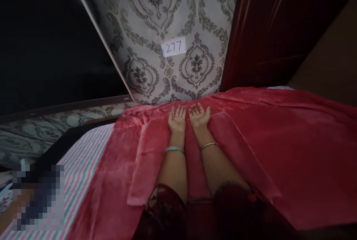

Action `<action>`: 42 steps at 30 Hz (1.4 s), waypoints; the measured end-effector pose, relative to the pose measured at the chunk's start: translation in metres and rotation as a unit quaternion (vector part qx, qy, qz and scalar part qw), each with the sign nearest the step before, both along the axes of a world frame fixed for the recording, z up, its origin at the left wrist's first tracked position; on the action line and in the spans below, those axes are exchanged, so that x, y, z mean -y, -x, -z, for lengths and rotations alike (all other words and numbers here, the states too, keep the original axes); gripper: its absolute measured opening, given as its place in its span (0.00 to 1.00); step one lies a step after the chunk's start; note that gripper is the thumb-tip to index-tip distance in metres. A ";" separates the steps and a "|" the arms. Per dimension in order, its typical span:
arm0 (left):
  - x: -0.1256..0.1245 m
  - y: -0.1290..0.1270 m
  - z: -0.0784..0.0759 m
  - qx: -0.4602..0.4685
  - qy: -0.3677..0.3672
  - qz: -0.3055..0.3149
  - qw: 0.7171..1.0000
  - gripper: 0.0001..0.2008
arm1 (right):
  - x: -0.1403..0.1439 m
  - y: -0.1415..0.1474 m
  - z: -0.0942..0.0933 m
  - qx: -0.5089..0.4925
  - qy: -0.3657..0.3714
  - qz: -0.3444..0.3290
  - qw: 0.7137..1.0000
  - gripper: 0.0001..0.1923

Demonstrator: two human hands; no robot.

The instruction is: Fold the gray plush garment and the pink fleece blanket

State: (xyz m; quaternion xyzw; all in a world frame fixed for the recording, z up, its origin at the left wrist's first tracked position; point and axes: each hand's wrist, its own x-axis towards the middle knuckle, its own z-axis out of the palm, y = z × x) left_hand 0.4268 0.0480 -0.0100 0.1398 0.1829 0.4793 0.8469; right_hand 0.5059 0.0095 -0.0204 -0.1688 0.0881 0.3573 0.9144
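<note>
Both my arms stretch forward over a red plush blanket (292,139). My left hand (176,118) is palm up with its fingers extended, and a wide silvery bangle (175,149) circles that wrist. Beside it, a small gap away, my right hand (199,115) also faces up, fingers spread and slightly curled; a thin bangle (209,145) is on this wrist. Neither palm has anything in it. Beneath my forearms lies a folded piece of red plush cloth (142,173), lighter than the blanket around it. Dark red sleeves cover my upper arms.
A patterned wall (170,16) with a paper marked 277 (174,47) stands ahead. A large dark screen (55,46) is at left, a glossy dark red panel (264,28) at right. A striped sheet (86,158) shows at left, near a blurred-out patch (39,197).
</note>
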 end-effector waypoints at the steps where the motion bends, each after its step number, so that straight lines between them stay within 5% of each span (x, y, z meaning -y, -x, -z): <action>1: -0.001 0.000 0.004 0.012 -0.012 0.003 1.000 0.20 | 0.000 -0.001 0.005 0.012 -0.010 0.006 1.000 0.25; 9: -0.004 -0.003 0.010 0.025 -0.023 -0.005 0.999 0.19 | -0.005 -0.007 0.013 0.038 -0.014 0.017 0.999 0.25; 17: 0.002 0.000 0.001 0.021 0.000 0.003 1.000 0.18 | 0.001 0.007 -0.004 0.029 0.012 -0.008 0.999 0.24; 22: 0.008 0.000 -0.020 -0.010 0.039 0.005 0.999 0.20 | 0.015 0.006 -0.034 0.054 0.035 -0.033 0.997 0.24; 27: -0.022 0.026 -0.052 0.007 -0.018 -0.015 1.000 0.20 | 0.046 -0.042 -0.061 0.110 0.016 -0.026 0.993 0.26; 30: -0.043 0.055 -0.052 0.002 -0.055 -0.041 0.998 0.17 | 0.061 -0.073 -0.049 0.130 0.032 0.017 0.991 0.26; 37: -0.056 0.084 -0.006 -0.032 -0.028 -0.050 0.998 0.14 | 0.068 -0.093 0.017 0.118 0.017 0.014 0.993 0.30; 42: -0.065 0.087 -0.003 -0.002 -0.039 -0.056 0.998 0.13 | 0.074 -0.100 0.025 0.127 -0.026 0.018 0.991 0.33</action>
